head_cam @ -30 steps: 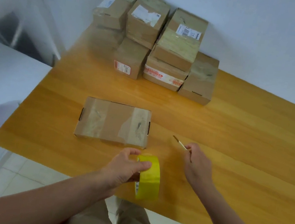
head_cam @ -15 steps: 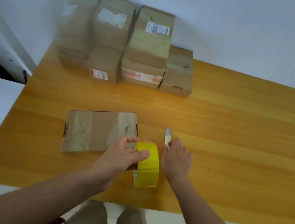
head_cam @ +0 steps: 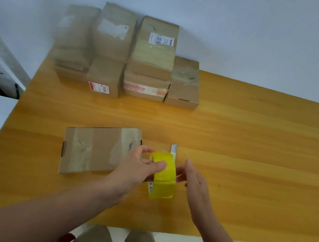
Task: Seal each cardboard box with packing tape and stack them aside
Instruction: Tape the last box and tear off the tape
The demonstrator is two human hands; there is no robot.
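Observation:
A flat cardboard box (head_cam: pixel 94 150) with old tape strips across it lies on the wooden table (head_cam: pixel 243 156), left of centre. My left hand (head_cam: pixel 136 167) holds a roll of yellow packing tape (head_cam: pixel 163 178) upright, just right of the box's right end. My right hand (head_cam: pixel 193 179) is at the roll's right side with its fingers apart, the fingertips close to or touching the tape. A small cutter (head_cam: pixel 173 149) lies on the table just behind the roll.
Several cardboard boxes (head_cam: pixel 152 56) are stacked against the wall at the table's back left. The table's right half is bare wood. My legs and red shoes show below the near edge. A white surface lies to the left.
My right hand has set the cutter down on the table and come in to the roll's right side. The left hand has kept hold of the roll. The view has swung right.

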